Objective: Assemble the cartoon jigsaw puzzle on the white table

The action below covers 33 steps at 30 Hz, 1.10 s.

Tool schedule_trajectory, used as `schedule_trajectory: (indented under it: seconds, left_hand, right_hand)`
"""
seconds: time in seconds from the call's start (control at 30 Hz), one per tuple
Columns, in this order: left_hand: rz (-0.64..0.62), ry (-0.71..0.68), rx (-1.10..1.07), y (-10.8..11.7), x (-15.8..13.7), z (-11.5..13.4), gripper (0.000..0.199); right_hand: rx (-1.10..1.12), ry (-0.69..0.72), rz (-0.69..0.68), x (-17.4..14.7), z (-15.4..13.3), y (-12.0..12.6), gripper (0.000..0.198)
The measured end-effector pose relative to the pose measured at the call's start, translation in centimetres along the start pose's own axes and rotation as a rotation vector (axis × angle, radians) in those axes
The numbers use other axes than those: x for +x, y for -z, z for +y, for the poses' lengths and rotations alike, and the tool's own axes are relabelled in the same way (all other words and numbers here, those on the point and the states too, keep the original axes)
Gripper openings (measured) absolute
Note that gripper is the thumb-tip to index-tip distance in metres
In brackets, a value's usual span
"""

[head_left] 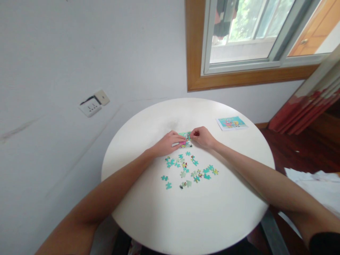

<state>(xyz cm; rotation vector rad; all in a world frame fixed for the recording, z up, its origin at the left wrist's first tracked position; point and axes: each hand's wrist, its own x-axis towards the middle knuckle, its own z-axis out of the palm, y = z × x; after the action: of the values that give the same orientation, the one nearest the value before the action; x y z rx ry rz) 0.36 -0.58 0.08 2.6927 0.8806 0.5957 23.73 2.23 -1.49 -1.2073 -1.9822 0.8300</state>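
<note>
A partly joined jigsaw puzzle (187, 141), with coloured figures on it, lies on the round white table (170, 219). My left hand (168, 142) rests on its left side, fingers stretched out and partly covering it. At the puzzle's right edge, my right hand (203, 137) has thumb and fingers pinched together on a puzzle piece, mostly hidden by the fingertips. Nearer to me, several loose puzzle pieces (206, 176) in teal, pale green and yellow are scattered, some touching or overlapping.
A picture card (232, 123) with cartoon figures on teal lies at the table's back right. Behind the table are a white wall with a socket (90, 107) and a wood-framed window (241, 78). Papers (316, 187) and a red-and-cream curtain (297, 106) are to the right.
</note>
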Motion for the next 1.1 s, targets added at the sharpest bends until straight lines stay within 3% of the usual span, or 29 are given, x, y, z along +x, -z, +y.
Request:
schedule_trajectory:
  seconds: [0.63,0.9,1.1]
  left_hand:
    - [-0.021,0.01,-0.021,0.1,0.0,0.0,0.028]
    - [-0.005,0.01,-0.042,0.1,0.0,0.1,0.027]
    - [-0.021,0.009,-0.031,0.0,0.0,-0.1,0.027]
  right_hand:
    - [-0.197,0.012,0.021,0.2,-0.3,-0.1,0.016]
    - [-0.375,0.083,-0.123,-0.6,-1.4,0.6,0.036]
    - [-0.378,0.08,-0.03,-0.4,-1.0,0.7,0.037]
